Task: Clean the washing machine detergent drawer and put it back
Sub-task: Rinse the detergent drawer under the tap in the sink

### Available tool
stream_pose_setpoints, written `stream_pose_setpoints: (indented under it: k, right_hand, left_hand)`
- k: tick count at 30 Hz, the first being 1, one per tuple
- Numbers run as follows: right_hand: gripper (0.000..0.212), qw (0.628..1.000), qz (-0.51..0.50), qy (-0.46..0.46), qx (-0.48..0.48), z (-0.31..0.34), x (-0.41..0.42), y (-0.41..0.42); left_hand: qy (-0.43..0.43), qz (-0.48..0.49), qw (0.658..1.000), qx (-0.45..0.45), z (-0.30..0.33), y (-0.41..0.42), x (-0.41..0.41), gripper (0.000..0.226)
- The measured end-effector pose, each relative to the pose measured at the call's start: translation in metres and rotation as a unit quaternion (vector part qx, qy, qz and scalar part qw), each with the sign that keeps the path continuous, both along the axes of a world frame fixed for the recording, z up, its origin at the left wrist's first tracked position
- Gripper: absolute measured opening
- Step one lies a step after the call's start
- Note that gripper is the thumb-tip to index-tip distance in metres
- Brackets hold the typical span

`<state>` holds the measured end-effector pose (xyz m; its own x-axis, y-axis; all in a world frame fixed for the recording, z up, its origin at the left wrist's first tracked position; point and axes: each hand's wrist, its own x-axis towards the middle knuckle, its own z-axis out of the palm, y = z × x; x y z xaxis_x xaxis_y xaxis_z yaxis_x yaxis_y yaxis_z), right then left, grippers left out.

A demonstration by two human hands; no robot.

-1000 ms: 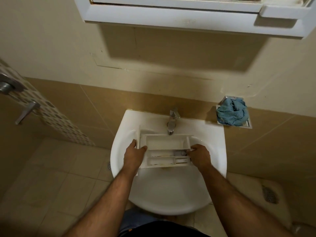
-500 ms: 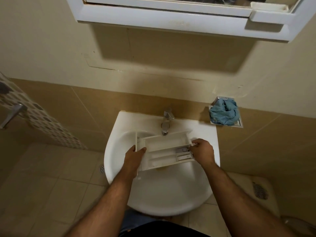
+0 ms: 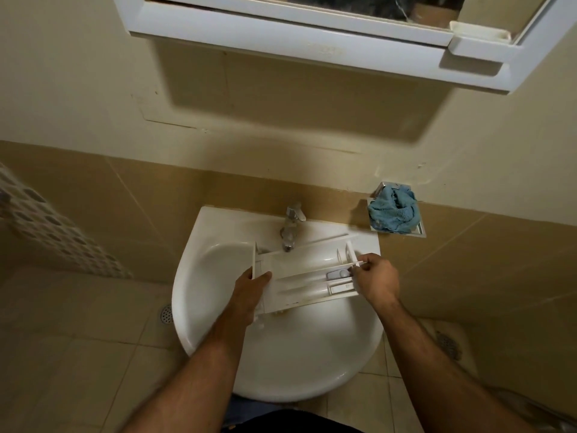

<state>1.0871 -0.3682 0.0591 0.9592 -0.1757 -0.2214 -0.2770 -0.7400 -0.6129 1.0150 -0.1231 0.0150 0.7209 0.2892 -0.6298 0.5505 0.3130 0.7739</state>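
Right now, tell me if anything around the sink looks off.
The drawer sits tilted over the sink, its right end higher, held by the left hand and right hand. Brownish grime shows along its near edge. A blue cloth is bunched in the wall soap dish.

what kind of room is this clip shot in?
Most likely a home bathroom: a white ceramic wall basin with a chrome tap, a white-framed mirror cabinet above it, and a round metal floor drain set in beige tiles.
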Motion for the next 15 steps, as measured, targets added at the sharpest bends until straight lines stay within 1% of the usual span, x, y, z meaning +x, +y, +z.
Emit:
stream_pose_setpoints:
  k: [4,8,12,15]
  right_hand:
    - [0.028,1.0,-0.001,0.003,-0.006,0.0,0.0,-0.002]
    - [0.028,1.0,0.006,-0.003,-0.004,-0.003,-0.002,0.005]
    - [0.023,1.0,0.007,-0.014,0.019,-0.006,-0.004,0.011]
    - [0.016,1.0,0.017,0.001,0.024,-0.011,-0.006,0.012]
  left_hand:
    - [0.001,-0.004,1.0,0.011,-0.003,-0.002,0.003,0.033]
    - [-0.008,0.014,1.0,0.024,-0.007,-0.001,-0.001,0.039]
    - [-0.008,0.032,0.999,0.027,-0.01,0.003,-0.009,0.044]
    - [-0.022,0.039,0.998,0.04,-0.012,0.005,-0.015,0.045]
